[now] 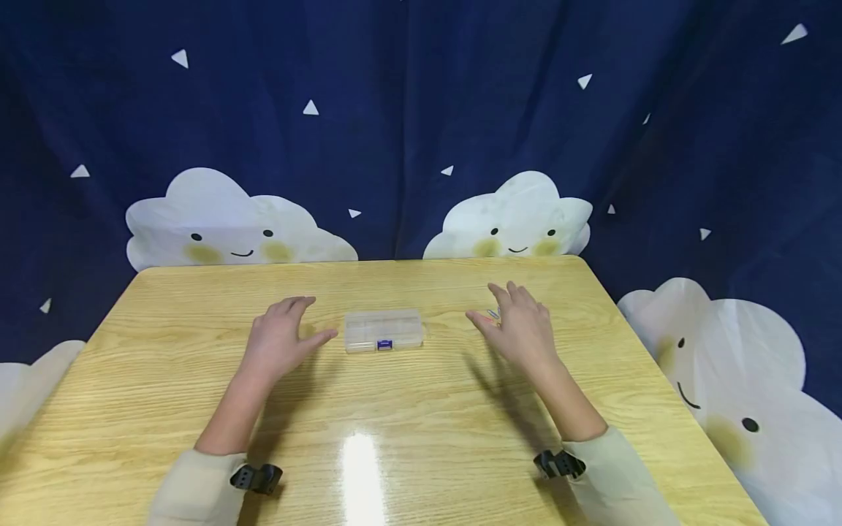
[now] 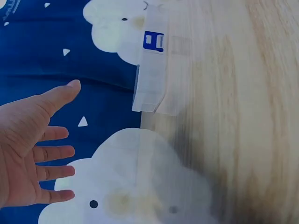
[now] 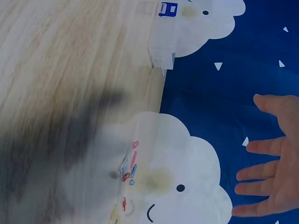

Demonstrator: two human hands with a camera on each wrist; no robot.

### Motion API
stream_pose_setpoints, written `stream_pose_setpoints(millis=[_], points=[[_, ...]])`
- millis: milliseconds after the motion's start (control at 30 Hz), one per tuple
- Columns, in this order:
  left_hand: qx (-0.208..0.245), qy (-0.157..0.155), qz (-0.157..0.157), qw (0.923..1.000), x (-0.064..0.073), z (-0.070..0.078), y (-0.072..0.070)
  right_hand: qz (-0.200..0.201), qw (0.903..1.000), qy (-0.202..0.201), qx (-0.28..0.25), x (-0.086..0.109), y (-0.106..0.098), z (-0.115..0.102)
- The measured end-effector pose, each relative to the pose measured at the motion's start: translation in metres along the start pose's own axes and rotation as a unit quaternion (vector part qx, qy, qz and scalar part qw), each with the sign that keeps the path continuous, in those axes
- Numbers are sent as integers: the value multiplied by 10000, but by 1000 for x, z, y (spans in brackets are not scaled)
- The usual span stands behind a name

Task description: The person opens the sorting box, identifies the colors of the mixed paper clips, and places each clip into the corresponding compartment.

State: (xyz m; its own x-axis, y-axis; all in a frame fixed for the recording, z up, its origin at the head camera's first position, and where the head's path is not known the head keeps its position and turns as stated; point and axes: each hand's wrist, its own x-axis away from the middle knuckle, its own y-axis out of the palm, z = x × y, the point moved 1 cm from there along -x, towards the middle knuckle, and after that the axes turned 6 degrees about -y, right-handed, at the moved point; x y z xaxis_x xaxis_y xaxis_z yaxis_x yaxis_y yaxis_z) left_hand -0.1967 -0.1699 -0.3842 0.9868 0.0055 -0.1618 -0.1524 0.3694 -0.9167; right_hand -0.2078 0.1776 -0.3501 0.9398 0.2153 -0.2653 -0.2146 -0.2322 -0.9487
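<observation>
A clear plastic box point(image 1: 384, 321) with a blue latch point(image 1: 384, 345) lies closed on the table between the two hands. My left hand point(image 1: 279, 342) is just left of the box, fingers spread and thumb toward it, holding nothing. To the right of the box, my right hand point(image 1: 524, 330) hovers with thumb and fingers apart, also without anything in it. Several small coloured pieces that look like paper clips point(image 1: 492, 314) lie on the table by the right hand, which partly hides them in the head view. In the right wrist view these paper clips point(image 3: 133, 160) are red, pink, blue and yellow.
The light wooden table point(image 1: 421, 416) carries a bright reflection near its front. Behind it hangs a dark blue curtain point(image 1: 368, 131) with white clouds and small triangles. Each sleeve has a black band point(image 1: 256, 478) at its cuff.
</observation>
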Motion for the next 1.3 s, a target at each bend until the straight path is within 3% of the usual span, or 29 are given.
stream_pose_setpoints(millis=[433, 733, 1300], points=[[568, 73, -232, 9981, -4, -2, 15, 215, 9966, -306, -729, -3, 16, -6], [854, 13, -376, 9956, -6, -1, 24, -28, 9966, -135, -808, -3, 28, -11], [1574, -139, -963, 9827, -16, 1, 40, -106, 9942, -405, -990, -8, 53, -36]])
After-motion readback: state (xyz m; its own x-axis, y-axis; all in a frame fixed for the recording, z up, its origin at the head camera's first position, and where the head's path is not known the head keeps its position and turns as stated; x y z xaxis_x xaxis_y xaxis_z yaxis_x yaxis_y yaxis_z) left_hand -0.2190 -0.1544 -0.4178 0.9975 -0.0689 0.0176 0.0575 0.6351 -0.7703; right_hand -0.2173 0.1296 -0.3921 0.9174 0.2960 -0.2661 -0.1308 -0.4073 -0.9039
